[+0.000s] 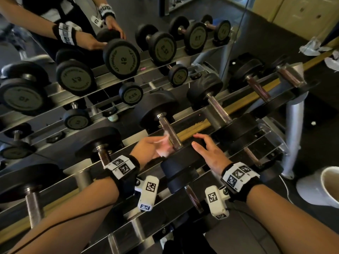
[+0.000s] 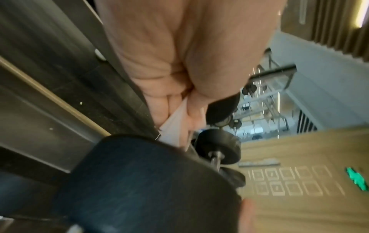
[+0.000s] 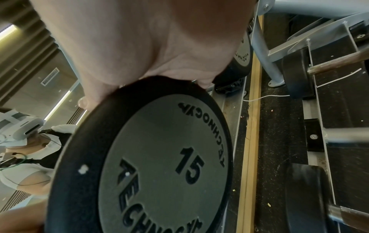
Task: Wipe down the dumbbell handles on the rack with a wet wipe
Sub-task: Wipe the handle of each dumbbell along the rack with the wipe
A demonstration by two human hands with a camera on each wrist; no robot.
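The left hand (image 1: pixel 149 146) holds a crumpled wet wipe (image 1: pixel 164 146), fingers curled round it; the left wrist view shows a white edge of the wipe (image 2: pixel 175 119) pinched between fingers and palm. The handle (image 1: pixel 169 132) of the 15 dumbbell lies just beyond the wipe, on the thumb side of the grip, and the wipe is at or against its near end (blur makes contact hard to confirm). The handle's long axis runs away from the person and slightly leftward, from the near weight head (image 1: pixel 185 154) up to the far head (image 1: pixel 159 109), so it crosses the line of the fingers. I judge a stroke along it would carry the hand forward, away from the body.

The right hand (image 1: pixel 207 153) rests on the rim of the near head with its fingers straight and spread, holding nothing; it looks to be steadying the dumbbell. It is close to the handle too, but the left hand is the nearer and carries the wipe.

In the right wrist view the face of this head (image 3: pixel 165 165) reads "15" with "TECHNOGYM" round the rim. The mirror (image 1: pixel 128 43) behind the rack (image 1: pixel 236 109) shows reversed numbers on other heads, among them 15 and 10; the smaller ones I cannot read surely.
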